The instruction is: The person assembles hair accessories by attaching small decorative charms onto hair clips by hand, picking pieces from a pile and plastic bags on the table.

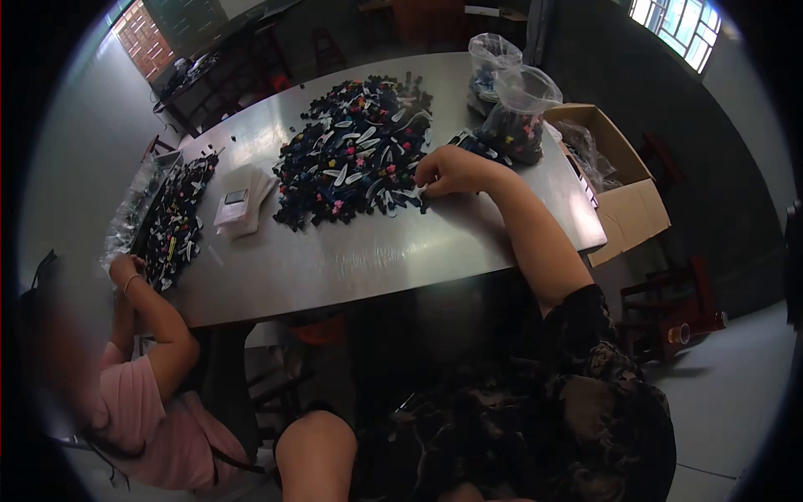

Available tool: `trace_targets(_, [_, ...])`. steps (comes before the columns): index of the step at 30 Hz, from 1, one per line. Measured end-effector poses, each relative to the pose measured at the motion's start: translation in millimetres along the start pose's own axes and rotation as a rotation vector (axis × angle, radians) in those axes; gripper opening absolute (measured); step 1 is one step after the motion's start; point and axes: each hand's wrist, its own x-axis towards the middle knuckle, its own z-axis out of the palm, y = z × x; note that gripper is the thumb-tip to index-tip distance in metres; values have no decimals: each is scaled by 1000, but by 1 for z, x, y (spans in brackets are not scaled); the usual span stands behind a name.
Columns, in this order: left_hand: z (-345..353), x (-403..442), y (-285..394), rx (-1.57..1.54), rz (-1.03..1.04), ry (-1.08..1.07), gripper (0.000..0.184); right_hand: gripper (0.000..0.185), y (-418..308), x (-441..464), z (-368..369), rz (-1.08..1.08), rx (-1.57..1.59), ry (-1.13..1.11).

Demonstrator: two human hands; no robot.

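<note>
Two clear bags (514, 130) hold small pieces; the cardboard box (631, 219), crumpled plastic (592, 159). The right hand (454, 171), grip half-curled, touches the clip pile (355, 151) (its hold, I cannot tell).

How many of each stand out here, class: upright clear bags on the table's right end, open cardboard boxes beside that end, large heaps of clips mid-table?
Upright clear bags: 2
Open cardboard box: 1
Large heap of clips: 1
Total: 4
</note>
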Motion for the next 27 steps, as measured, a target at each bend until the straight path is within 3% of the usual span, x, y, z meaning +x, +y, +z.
trace_targets(4, [-4,7,14,86,18,1,70,22,0,3,4,-70,-74,-35])
trace_targets(5, [-4,12,15,94,44,-11,70,20,-6,3,6,4,-45,-39])
trace_targets(11, [-1,22,25,108,68,-20,70,18,-3,10,16,-43,5,64])
trace_targets(13, [-34,25,-23,571,-211,20,67,20,-10,4,14,-24,60,114])
trace_targets(15, [-34,12,-83,975,-394,-178,57,21,-9,7,16,59,63,134])
trace_targets(19, [-160,-26,-175,1495,-653,-542,75,20,9,20,26,-131,19,167])
trace_targets(20, [-168,-31,-180,1497,-642,-544,75,20,10,19,27,-224,-29,208])
trace_targets(22, [-166,-44,-195,1832,-929,-566,88,20,-1,17,26,-212,16,220])
trace_targets(23, [-168,-44,-200,1883,-992,-614,100,20,-1,15,25,-255,-21,241])
trace_targets(25, [-158,-45,-209,1925,-1058,-693,101,19,-4,13,24,-237,-20,285])
trace_targets(27, [-165,-56,-224,1859,-997,-722,100,18,-10,12,21,-254,-15,330])
